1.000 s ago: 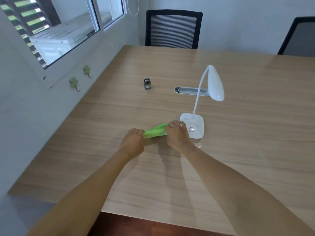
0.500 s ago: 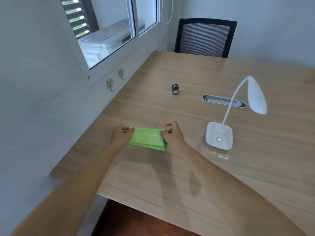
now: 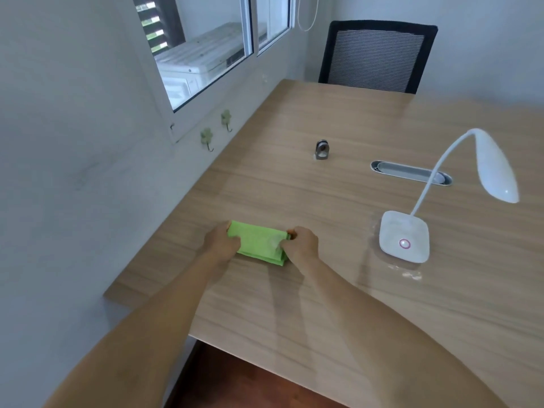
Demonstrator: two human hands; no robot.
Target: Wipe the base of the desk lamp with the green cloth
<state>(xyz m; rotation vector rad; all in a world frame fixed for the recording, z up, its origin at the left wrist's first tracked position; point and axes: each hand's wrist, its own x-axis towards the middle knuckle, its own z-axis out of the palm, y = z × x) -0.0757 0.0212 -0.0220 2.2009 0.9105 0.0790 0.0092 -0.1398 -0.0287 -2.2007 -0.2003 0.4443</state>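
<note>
over on the left, the left hand is pinching the near-left end of the green cloth, fingers curled together onto the fabric. the cloth is lying folded into a thick pad on the wooden desk, flat between the two hands. moving along, the right hand is gripping the other end, fingers closed on the fold, thumb tucked at the top edge. further right, well apart from the cloth, the desk lamp is standing upright, its white base sitting untouched with the ring on its button glowing pink. a faint smear or glare is showing on the desk just in front of the base; which one, it is hard to say. judging from this, the person is handling the folded cloth away from the lamp, and nothing is touching the base. whether the wipe is finished or yet to come cannot be told from here.
</note>
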